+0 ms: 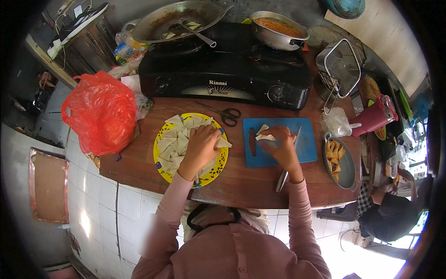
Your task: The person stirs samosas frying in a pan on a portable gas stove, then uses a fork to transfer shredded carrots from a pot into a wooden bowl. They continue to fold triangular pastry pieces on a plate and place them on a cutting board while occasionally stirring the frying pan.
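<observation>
My left hand [204, 144] is over a yellow plate [162, 174] with a music-note pattern. Pale folded pastry pieces [170, 143] are heaped on that plate, and the curled fingers touch them. One piece [223, 142] pokes out beside the knuckles; whether the fingertips grip anything is hidden. Above a blue cutting board [278, 122], my right hand [283, 141] curves with thumb and fingers apart. Small pale dough pieces [265, 135] lie on the board just left of it. A knife [283, 179] passes under this hand, its handle resting on the table.
Black-handled scissors [230, 117] lie before a Rinnai gas stove [223, 66]. On the stove are a wok [146, 29] with a ladle [202, 35] and a metal pot [278, 41]. Right: an oval dish [348, 171] of browned pastries. Left: a red plastic bag [101, 115]. A person [388, 212] is at far right.
</observation>
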Demonstrator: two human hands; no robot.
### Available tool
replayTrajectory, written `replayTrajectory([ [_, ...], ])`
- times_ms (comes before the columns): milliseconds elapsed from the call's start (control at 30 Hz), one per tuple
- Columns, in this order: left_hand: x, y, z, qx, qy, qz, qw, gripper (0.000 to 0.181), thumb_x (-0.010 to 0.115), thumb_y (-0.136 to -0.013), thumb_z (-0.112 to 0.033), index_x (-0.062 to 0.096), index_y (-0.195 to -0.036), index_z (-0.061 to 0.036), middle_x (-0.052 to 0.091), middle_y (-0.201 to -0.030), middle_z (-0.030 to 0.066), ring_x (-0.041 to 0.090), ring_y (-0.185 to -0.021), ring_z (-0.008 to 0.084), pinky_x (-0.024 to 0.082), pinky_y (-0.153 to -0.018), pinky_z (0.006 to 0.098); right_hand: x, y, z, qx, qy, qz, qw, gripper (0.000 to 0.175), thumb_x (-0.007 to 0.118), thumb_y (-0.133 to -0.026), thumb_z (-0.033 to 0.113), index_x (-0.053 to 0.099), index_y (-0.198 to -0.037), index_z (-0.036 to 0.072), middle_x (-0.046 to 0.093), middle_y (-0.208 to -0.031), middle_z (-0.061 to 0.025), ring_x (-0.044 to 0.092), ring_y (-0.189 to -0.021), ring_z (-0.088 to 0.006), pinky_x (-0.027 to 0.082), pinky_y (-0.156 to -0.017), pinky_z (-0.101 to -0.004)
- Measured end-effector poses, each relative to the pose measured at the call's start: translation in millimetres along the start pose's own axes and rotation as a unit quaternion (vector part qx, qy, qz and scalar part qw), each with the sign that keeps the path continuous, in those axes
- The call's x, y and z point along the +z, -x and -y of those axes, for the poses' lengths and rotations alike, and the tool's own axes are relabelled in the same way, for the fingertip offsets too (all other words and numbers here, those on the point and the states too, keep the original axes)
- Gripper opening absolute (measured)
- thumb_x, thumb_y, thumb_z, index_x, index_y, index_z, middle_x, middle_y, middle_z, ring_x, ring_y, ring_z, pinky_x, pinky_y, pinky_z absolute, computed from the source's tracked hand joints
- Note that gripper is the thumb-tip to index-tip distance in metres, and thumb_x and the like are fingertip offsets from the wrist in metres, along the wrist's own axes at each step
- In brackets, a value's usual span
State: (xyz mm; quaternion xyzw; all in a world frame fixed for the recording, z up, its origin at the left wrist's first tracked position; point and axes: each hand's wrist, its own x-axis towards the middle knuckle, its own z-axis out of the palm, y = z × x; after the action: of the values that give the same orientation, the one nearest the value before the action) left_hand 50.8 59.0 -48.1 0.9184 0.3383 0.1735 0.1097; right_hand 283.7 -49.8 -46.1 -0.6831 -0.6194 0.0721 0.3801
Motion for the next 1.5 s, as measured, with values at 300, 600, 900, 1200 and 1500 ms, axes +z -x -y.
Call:
replayTrajectory([
  [300, -12.8, 5.5, -20.9, 0.052, 0.049, -0.023, 0.997, 0.033, 0.067, -0.070, -0.009, 0.056, -0.101, -0.0101, 0.062, -0.076, 0.0026, 0.057, -0.076, 0.0197, 0.032, -0.081, 0.0339, 48.3, -6.8, 43.6, -0.036, -0.200, 0.145, 0.968, 0.045, 0.070, -0.075, 0.025, 0.054, -0.114, 0.008, 0.063, -0.096, -0.0094, 0.057, -0.097, -0.0317, 0.021, -0.105, -0.0526],
  [600, -4.4, 17.5, -42.1, 0.075, 0.118, -0.022, 0.990, 0.038, 0.072, -0.070, -0.012, 0.054, -0.104, -0.0119, 0.063, -0.068, 0.0030, 0.059, -0.068, 0.0206, 0.033, -0.091, 0.0372, 19.0, 10.4, 37.3, -0.029, -0.169, 0.191, 0.966, 0.023, 0.070, -0.074, 0.015, 0.064, -0.093, 0.005, 0.065, -0.078, -0.0126, 0.063, -0.075, -0.0305, 0.048, -0.068, -0.0353],
  [900, -15.3, 34.1, -19.9, 0.033, 0.118, -0.105, 0.987, 0.032, 0.072, -0.071, -0.012, 0.056, -0.099, -0.0104, 0.062, -0.066, 0.0005, 0.060, -0.062, 0.0178, 0.030, -0.098, 0.0410, -6.9, 5.9, -27.9, 0.004, 0.026, 0.047, 0.999, 0.020, 0.075, -0.064, 0.012, 0.068, -0.082, 0.004, 0.064, -0.088, -0.0093, 0.055, -0.087, -0.0292, 0.042, -0.077, -0.0395],
  [1200, -45.3, 78.6, 8.9, -0.076, 0.075, -0.153, 0.982, 0.024, 0.074, -0.069, -0.015, 0.061, -0.088, -0.0092, 0.064, -0.080, 0.0033, 0.060, -0.076, 0.0198, 0.030, -0.096, 0.0400, -6.9, 0.2, -26.8, 0.028, 0.077, 0.031, 0.996, 0.033, 0.078, -0.061, 0.011, 0.064, -0.090, 0.006, 0.060, -0.090, -0.0039, 0.052, -0.091, -0.0247, 0.036, -0.082, -0.0370],
  [1500, -51.2, 94.9, 9.8, -0.104, 0.071, -0.164, 0.978, 0.020, 0.072, -0.073, -0.017, 0.061, -0.087, -0.0085, 0.064, -0.085, 0.0045, 0.059, -0.082, 0.0203, 0.030, -0.096, 0.0408, 15.0, -31.9, -25.5, 0.010, 0.005, 0.100, 0.995, 0.029, 0.066, -0.070, 0.006, 0.061, -0.098, 0.010, 0.058, -0.087, -0.0013, 0.051, -0.090, -0.0231, 0.034, -0.084, -0.0394],
])
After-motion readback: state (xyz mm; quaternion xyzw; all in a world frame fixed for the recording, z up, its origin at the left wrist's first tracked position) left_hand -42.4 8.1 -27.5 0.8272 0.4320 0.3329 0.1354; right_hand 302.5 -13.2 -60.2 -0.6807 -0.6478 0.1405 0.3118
